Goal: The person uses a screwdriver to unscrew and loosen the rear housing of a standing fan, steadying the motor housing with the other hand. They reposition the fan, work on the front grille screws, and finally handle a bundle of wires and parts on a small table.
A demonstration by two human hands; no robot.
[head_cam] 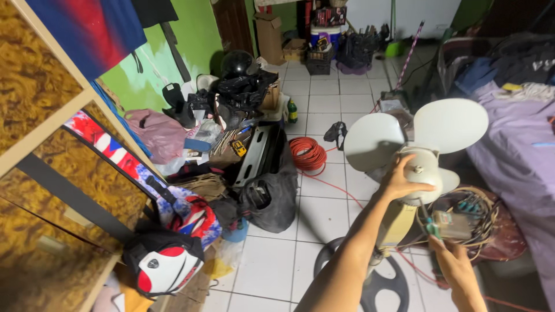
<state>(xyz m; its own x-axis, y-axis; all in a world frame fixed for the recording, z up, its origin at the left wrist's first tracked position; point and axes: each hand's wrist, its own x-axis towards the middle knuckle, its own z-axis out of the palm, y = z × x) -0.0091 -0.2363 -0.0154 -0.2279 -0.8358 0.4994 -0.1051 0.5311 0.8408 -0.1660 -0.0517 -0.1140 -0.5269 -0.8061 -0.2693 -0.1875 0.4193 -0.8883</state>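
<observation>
A pale grey fan blade set (448,124) sits on a standing fan's cream motor body (396,222), with no guard around it. My left hand (400,179) is wrapped over the blade hub from the left. My right hand (454,267) is lower right and grips a screwdriver with a green handle (432,229), its shaft pointing up toward the hub. The fan's round dark base (370,283) stands on the white tile floor under my left forearm.
A coil of orange cable (307,155) lies on the tiles. Left is a wooden cabinet (52,167), a pile of bags, tools and a helmet (165,263). Tangled wires (474,216) lie right of the fan beside a purple-covered bed (514,150).
</observation>
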